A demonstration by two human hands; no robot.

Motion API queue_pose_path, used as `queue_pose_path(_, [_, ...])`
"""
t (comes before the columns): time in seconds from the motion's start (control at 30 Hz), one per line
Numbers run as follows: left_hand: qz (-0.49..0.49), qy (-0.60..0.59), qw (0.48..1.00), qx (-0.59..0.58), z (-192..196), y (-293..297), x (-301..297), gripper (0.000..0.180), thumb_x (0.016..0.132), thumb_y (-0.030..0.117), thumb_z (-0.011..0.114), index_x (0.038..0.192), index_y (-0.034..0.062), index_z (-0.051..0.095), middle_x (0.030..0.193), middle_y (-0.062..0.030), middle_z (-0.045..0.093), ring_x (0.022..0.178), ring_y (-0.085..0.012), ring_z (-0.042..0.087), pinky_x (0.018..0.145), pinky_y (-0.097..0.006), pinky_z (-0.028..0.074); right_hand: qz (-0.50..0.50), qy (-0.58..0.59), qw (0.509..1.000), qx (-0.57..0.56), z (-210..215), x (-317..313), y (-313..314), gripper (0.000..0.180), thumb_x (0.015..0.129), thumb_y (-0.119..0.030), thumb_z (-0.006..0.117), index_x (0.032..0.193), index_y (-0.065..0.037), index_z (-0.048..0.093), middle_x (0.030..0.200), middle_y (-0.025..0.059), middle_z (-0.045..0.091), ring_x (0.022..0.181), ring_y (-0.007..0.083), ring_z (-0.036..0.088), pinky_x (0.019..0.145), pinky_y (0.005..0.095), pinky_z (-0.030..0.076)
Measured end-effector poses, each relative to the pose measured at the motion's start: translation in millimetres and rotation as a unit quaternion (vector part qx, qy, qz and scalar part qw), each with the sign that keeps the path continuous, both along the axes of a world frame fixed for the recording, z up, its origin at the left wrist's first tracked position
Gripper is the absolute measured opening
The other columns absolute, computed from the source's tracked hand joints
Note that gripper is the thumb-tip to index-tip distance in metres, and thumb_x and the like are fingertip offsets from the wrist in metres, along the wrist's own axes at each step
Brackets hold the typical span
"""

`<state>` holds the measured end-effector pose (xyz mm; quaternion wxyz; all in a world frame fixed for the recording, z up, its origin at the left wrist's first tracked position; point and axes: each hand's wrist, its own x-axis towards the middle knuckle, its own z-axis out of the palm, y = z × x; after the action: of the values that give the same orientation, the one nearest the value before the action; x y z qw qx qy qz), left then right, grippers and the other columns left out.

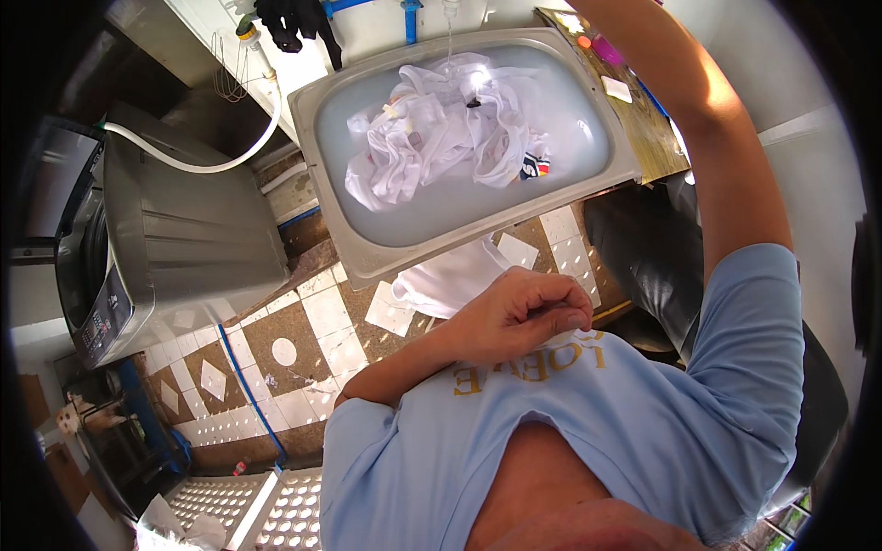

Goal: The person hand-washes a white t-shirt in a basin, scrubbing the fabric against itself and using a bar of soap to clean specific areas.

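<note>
Head view: a grey rectangular basin (369,260) with rounded corners and a broad, dull rim holds cloudy, bluish water (562,103). White clothes (418,142) lie bunched in it, partly above the surface, the wet fabric in loose, rumpled folds; one piece bears a dark and red patch (534,166). A thin stream drops from a tap (450,9) at the far edge onto the clothes. The left hand (531,315) is in front of the chest, well apart from the basin, its fingers loosely curled; cannot tell whether anything lies inside. The right arm (721,115) extends past the upper edge; the right hand is outside the picture, its state and contents undetermined. A white cloth (457,277) shows below the near rim, its support hidden. On the rough wooden board (654,138) beside the basin: a flat white block (616,89). At left: a smooth, boxy grey washing machine (188,216) with a ribbed side, contents not visible, and a curved white hose (216,168).
</note>
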<state>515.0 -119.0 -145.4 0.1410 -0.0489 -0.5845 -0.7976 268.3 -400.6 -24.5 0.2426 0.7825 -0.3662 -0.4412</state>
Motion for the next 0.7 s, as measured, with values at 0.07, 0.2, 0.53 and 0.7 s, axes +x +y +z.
queue_pose_path(0.07, [0.010,-0.001,1.000,0.002,-0.9,0.4,-1.1,0.013,0.093,0.010,0.056,0.091,-0.0012,0.061,0.079,-0.0027,0.062,0.072,-0.0059,0.053,0.065,-0.022,0.042,-0.194,-0.274,0.932,-0.137,-16.1,6.3,9.8,0.026,0.080,-0.019,0.053,0.080,0.000,0.070,0.083,0.0187,0.069,0.083,0.0299,0.068,0.065,0.0430,0.054])
queue_pose_path(0.2, [0.000,-0.023,0.997,0.067,-3.1,8.3,-4.3,0.011,0.094,0.008,0.055,0.094,-0.0014,0.061,0.081,0.0005,0.060,0.070,-0.0009,0.047,0.060,-0.017,0.037,-0.174,-0.409,0.844,-0.300,-29.8,41.2,42.2,0.025,0.080,-0.017,0.052,0.086,-0.004,0.071,0.089,0.0175,0.069,0.085,0.0300,0.068,0.069,0.0429,0.055])
queue_pose_path(0.53, [0.104,0.023,0.994,0.019,-10.9,26.2,-37.2,0.012,0.093,0.009,0.057,0.094,-0.0020,0.061,0.084,-0.0024,0.063,0.074,-0.0044,0.054,0.067,-0.019,0.043,-0.247,-0.504,0.774,-0.294,-55.0,-12.4,146.3,0.038,0.086,-0.024,0.050,0.110,0.006,0.050,0.091,0.0279,0.065,0.089,0.0382,0.064,0.071,0.0440,0.052])
queue_pose_path(0.7, [0.069,0.007,0.997,-0.045,-21.8,33.0,-76.0,0.016,0.094,0.014,0.058,0.096,-0.0010,0.062,0.086,-0.0017,0.063,0.076,-0.0049,0.054,0.068,-0.019,0.043,-0.415,-0.833,0.358,-0.081,-187.8,-50.7,358.7,0.036,0.091,-0.025,0.059,0.123,-0.009,0.056,0.106,0.0032,0.063,0.095,0.0128,0.060,0.085,0.0297,0.048])
